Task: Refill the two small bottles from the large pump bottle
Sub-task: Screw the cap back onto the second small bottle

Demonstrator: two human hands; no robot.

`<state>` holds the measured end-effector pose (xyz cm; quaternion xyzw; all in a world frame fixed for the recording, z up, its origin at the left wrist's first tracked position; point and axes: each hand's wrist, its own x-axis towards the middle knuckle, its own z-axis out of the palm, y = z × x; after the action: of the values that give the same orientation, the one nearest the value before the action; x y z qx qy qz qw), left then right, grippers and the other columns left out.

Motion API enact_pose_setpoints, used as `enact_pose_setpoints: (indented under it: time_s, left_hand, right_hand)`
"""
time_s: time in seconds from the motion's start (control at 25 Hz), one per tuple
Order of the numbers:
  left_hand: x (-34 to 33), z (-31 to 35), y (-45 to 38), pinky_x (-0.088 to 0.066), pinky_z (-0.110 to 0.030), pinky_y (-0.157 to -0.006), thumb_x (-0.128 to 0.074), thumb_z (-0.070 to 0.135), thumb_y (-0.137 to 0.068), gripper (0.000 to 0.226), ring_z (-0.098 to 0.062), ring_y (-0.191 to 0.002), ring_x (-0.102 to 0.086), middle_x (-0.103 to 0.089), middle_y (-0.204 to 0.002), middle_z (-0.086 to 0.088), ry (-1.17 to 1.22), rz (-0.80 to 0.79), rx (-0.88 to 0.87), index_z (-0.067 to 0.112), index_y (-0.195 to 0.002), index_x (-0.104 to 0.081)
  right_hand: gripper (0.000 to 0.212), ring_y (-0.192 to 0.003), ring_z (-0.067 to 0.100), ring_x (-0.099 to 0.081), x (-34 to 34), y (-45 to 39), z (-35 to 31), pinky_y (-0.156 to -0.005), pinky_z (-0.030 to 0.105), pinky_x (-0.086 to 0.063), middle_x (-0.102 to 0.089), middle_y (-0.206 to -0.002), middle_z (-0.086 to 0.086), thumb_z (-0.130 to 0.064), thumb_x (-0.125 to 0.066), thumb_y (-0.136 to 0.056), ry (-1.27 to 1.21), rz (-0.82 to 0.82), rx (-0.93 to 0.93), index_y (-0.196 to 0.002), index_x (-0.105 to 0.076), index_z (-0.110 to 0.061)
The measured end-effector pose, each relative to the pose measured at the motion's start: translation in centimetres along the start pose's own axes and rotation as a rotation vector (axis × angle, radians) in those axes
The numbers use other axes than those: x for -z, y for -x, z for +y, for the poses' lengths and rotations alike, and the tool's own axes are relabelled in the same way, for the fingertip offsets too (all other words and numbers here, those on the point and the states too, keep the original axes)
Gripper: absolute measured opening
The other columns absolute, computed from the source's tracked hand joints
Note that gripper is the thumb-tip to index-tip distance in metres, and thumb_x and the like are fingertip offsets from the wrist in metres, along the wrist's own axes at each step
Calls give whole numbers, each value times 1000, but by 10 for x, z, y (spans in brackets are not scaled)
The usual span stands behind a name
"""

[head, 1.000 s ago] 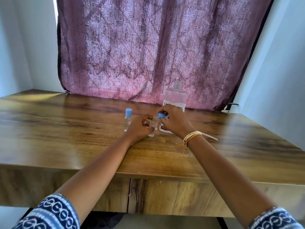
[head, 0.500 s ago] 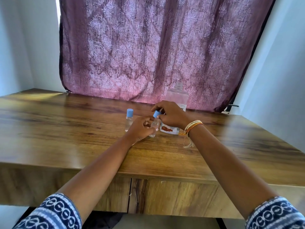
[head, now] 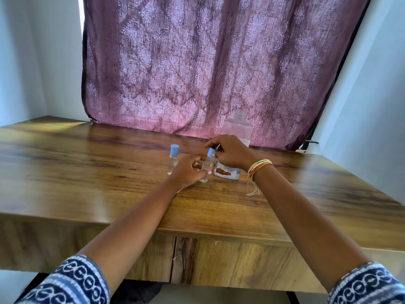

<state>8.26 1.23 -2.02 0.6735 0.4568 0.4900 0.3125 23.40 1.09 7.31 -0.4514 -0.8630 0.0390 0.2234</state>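
— Head view: how much room?
— Plenty. The wooden table (head: 87, 176) lies bare left and toward its front edge.
— Since a second ago?
— The right hand (head: 232, 153) lowered the blue cap (head: 211, 152) onto the small bottle (head: 206, 167), pinching it; the left hand (head: 188, 172) pinches the body.
— Nearby?
— Second capped bottle (head: 173, 160) left; large bottle (head: 235, 137) (open neck) stands behind, before the curtain (head: 208, 62).

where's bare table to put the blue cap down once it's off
Free: the wide stretch of table left of the capped small bottle, and the front strip between the forearms. Right of the large bottle is bare too. Crowded: the centre, where both hands, left and right, meet at the held bottle.
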Motion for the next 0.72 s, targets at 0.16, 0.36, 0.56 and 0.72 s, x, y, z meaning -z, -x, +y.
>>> enact_pose_setpoints:
  time_s: [0.16,0.36,0.56,0.72]
  left_hand:
    - [0,-2,0,-52,-29,-80,-74,7,-76,31,-13,-84,-65,-73,-96,-13,2,4,8,13,-107,-68]
    - [0,-2,0,-46,-15,-66,-74,7,-77,20,-7,-73,-58,-72,-87,-10,-24,21,-1,7,-96,-69]
    - [2,-7,-2,-48,-32,-72,-75,9,-75,18,-15,-76,-59,-71,-93,-23,-37,21,-8,6,-91,-69]
    - [1,-2,-1,-51,-35,-76,-74,6,-75,21,-14,-78,-61,-71,-85,-5,2,14,6,18,-91,-68]
  right_hand:
    - [31,-92,15,-60,1,-2,-2,-78,22,-45,-68,-110,12,-1,-65,-83,8,-7,1,-114,-67,-6]
    - [18,-81,15,-64,-6,-3,0,-73,26,-51,-73,-94,10,-15,-74,-78,-3,32,-38,-94,-74,-6]
    - [38,-68,19,-62,-23,-2,0,-62,37,-52,-68,-71,7,-41,-80,-69,17,231,-173,-73,-67,-6]
    - [41,-78,13,-65,-28,3,4,-69,27,-53,-70,-86,4,-39,-81,-70,-238,252,-247,-93,-68,-7]
